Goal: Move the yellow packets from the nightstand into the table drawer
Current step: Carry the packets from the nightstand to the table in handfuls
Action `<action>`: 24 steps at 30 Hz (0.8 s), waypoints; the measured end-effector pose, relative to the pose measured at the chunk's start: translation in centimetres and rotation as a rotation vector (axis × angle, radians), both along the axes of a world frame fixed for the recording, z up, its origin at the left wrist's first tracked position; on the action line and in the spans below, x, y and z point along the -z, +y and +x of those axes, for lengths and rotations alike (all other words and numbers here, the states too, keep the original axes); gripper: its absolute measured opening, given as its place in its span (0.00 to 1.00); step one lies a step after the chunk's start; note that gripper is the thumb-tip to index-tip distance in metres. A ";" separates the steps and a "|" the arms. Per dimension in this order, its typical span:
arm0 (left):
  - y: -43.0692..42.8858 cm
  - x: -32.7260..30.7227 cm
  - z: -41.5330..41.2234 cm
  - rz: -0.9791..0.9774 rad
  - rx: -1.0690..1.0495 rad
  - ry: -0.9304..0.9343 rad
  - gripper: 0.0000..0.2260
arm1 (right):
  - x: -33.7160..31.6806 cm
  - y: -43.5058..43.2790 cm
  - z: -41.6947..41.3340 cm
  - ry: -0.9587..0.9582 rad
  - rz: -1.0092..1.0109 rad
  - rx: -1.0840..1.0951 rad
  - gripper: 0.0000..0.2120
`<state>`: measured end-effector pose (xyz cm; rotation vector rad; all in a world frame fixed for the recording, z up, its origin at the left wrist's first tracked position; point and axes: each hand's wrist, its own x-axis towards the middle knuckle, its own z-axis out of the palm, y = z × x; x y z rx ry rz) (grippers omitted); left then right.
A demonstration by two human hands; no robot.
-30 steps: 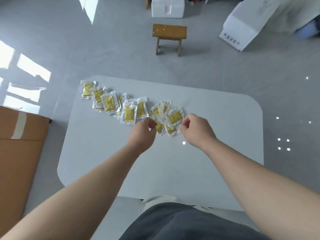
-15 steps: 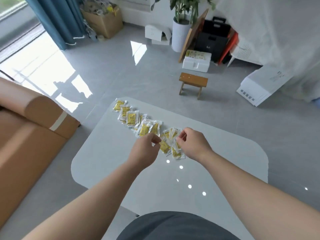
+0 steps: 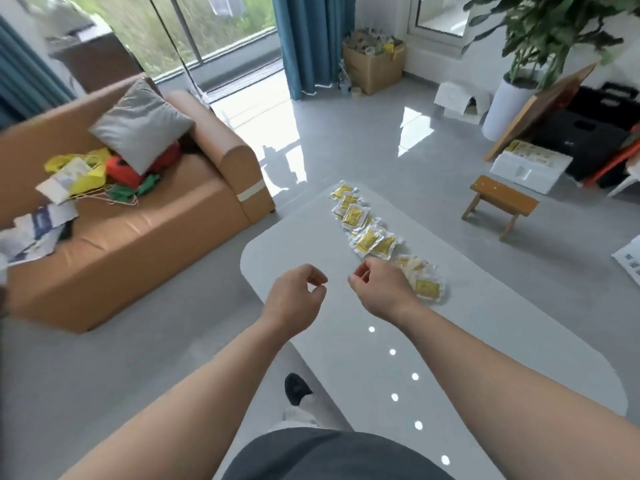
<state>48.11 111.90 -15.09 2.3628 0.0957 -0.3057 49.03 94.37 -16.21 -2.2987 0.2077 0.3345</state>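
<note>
Several yellow packets in clear wrappers lie in a diagonal row on a pale grey tabletop, running from its far edge toward my hands. My left hand hovers over the table's left part, fingers curled loosely, thumb and forefinger close together, nothing in it. My right hand is beside the near end of the row, fingers curled and empty, partly hiding the closest packets. No drawer is visible.
A tan sofa with a grey cushion and scattered clutter stands to the left. A small wooden stool sits beyond the table on the right. White foam boxes, a potted plant and a cardboard box line the far wall. My foot shows under the table.
The view has swung up and left, bringing the sofa and window into sight. Both hands have drawn back from the packets toward the table's left side, holding nothing.
</note>
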 end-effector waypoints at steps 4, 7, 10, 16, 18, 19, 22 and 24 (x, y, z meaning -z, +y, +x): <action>5.6 -0.7 -5.7 0.006 -0.176 -0.021 0.06 | -1.0 5.8 -2.6 -0.022 -0.009 -0.209 0.06; 10.1 -0.8 -10.1 -0.005 -0.317 -0.033 0.04 | -1.6 10.6 -4.4 -0.044 -0.049 -0.365 0.06; 14.9 -0.7 -14.7 -0.019 -0.439 -0.036 0.04 | -2.1 16.1 -6.8 -0.050 -0.061 -0.484 0.07; 24.5 0.2 -26.4 -0.028 -0.692 0.005 0.03 | -2.1 28.9 -14.7 -0.055 -0.093 -0.722 0.08; 27.5 0.6 -31.2 -0.037 -0.781 0.026 0.03 | -1.9 33.3 -18.6 -0.038 -0.090 -0.813 0.08; 29.0 0.9 -33.7 -0.044 -0.829 0.030 0.03 | -1.7 35.5 -20.7 -0.029 -0.092 -0.864 0.08; 33.3 1.9 -41.2 -0.045 -0.964 0.034 0.02 | -1.2 41.8 -26.6 -0.030 -0.097 -1.014 0.09; 35.8 2.6 -46.2 -0.047 -1.052 0.042 0.02 | -0.8 45.8 -30.4 -0.024 -0.099 -1.104 0.09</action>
